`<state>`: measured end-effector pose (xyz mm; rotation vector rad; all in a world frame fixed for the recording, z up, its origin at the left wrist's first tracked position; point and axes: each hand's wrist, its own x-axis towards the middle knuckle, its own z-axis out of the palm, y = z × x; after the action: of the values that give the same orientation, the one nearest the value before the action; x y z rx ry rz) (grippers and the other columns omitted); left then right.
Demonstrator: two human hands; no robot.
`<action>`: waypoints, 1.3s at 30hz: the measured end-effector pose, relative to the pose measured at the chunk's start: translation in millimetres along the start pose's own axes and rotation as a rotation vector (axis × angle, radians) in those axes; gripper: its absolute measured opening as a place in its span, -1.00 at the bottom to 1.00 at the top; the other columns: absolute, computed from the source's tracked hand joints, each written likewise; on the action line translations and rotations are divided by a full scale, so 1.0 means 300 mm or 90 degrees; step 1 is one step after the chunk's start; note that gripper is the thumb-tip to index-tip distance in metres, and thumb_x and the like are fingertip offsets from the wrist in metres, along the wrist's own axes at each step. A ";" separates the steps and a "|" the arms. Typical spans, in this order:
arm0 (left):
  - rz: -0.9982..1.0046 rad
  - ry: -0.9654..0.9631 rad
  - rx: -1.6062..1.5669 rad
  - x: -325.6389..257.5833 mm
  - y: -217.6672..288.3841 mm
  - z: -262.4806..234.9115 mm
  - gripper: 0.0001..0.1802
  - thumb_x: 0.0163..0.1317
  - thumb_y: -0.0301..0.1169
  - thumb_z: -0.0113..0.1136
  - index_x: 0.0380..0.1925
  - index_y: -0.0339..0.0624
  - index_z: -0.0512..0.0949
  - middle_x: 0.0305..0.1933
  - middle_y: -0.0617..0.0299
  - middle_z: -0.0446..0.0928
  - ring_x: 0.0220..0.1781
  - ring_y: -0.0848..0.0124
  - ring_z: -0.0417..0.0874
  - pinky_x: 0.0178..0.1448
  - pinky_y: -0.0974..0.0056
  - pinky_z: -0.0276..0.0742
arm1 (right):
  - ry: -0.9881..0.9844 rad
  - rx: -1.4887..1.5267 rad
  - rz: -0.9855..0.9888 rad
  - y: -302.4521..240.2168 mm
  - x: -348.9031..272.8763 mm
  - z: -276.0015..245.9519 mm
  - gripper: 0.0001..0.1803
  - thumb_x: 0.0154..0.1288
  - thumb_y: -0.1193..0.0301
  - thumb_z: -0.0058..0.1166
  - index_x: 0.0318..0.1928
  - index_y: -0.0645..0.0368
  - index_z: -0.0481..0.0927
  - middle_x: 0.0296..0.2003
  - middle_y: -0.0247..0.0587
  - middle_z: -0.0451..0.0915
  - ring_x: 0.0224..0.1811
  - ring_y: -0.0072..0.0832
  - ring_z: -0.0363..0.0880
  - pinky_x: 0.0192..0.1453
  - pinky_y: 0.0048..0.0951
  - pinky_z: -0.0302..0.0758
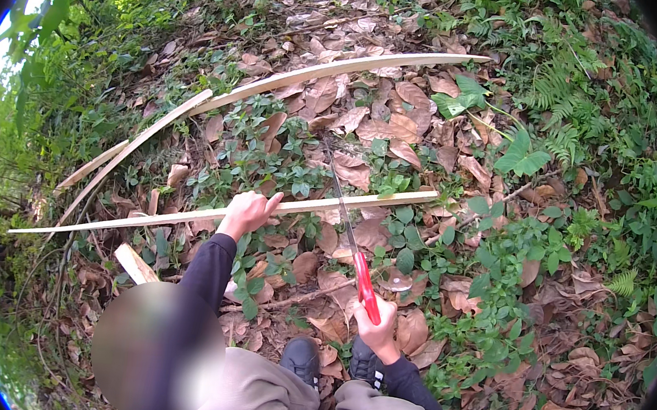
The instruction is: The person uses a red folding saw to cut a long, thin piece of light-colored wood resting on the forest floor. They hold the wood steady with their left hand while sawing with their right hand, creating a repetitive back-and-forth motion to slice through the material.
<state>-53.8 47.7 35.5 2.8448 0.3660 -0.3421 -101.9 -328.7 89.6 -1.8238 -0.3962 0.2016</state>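
Observation:
A long, pale wooden strip (137,222) lies crosswise in front of me, low over leaves and small plants. My left hand (249,211) is closed around it near the middle, thumb pointing up to the right. In my right hand (377,327), gripped by its red handle, is a hand saw (366,286). Its narrow dark blade points away from me and crosses the strip to the right of my left hand. Whether the teeth bite into the wood cannot be made out. The blade's tip is hard to see among the leaves.
Beyond lies another long wooden strip (342,65), with a shorter strip (150,131) overlapping its left part. A stubby wood piece (135,264) rests left of my left forearm. Dry brown leaves (399,125) cover the ground; ferns (563,109) grow at right. My shoes (302,359) stand below.

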 end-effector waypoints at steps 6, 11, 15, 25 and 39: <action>0.013 -0.001 0.023 0.039 -0.019 -0.014 -0.06 0.30 0.41 -0.09 -0.74 -0.33 0.60 -0.63 -0.20 0.55 -0.47 -0.13 0.67 -0.27 -0.08 0.58 | 0.033 0.006 0.023 0.011 0.022 0.024 -0.77 0.20 0.47 0.19 -0.57 0.23 0.48 -0.76 -0.14 0.39 -0.75 -0.23 0.45 -0.58 -0.26 0.32; 0.022 0.021 0.059 0.046 -0.006 0.006 -0.04 0.29 0.44 -0.12 -0.76 -0.31 0.60 -0.68 -0.15 0.54 -0.52 -0.07 0.66 -0.30 -0.06 0.58 | 0.007 0.003 0.018 0.024 -0.060 -0.052 -0.77 0.20 0.50 0.16 -0.57 0.24 0.48 -0.75 -0.14 0.40 -0.75 -0.30 0.46 -0.58 -0.29 0.31; 0.033 0.021 0.065 -0.004 0.010 0.039 -0.03 0.28 0.45 -0.13 -0.77 -0.29 0.60 -0.69 -0.10 0.54 -0.54 -0.04 0.65 -0.33 -0.05 0.57 | 0.019 0.030 0.021 0.069 0.067 0.034 -0.75 0.22 0.48 0.17 -0.57 0.26 0.47 -0.74 -0.14 0.41 -0.75 -0.35 0.42 -0.59 -0.30 0.27; 0.015 0.023 0.030 0.036 0.024 0.018 -0.02 0.26 0.49 -0.14 -0.77 -0.27 0.62 -0.69 -0.07 0.55 -0.52 -0.01 0.68 -0.31 -0.03 0.58 | 0.027 0.082 0.050 0.096 -0.103 -0.012 -0.79 0.20 0.49 0.15 -0.56 0.29 0.50 -0.76 -0.25 0.40 -0.76 -0.49 0.37 -0.60 -0.33 0.25; -0.023 -0.009 0.000 0.054 -0.002 0.001 0.01 0.21 0.53 -0.12 -0.76 -0.33 0.58 -0.66 -0.13 0.55 -0.51 -0.07 0.66 -0.27 -0.06 0.59 | -0.026 0.060 0.077 0.077 -0.181 -0.011 -0.78 0.22 0.49 0.18 -0.54 0.23 0.49 -0.73 -0.26 0.42 -0.71 -0.48 0.43 -0.53 -0.39 0.35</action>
<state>-38.9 51.7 30.7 2.8368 0.4146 -0.3686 -147.3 -357.2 64.9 -1.7542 -0.3002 0.3355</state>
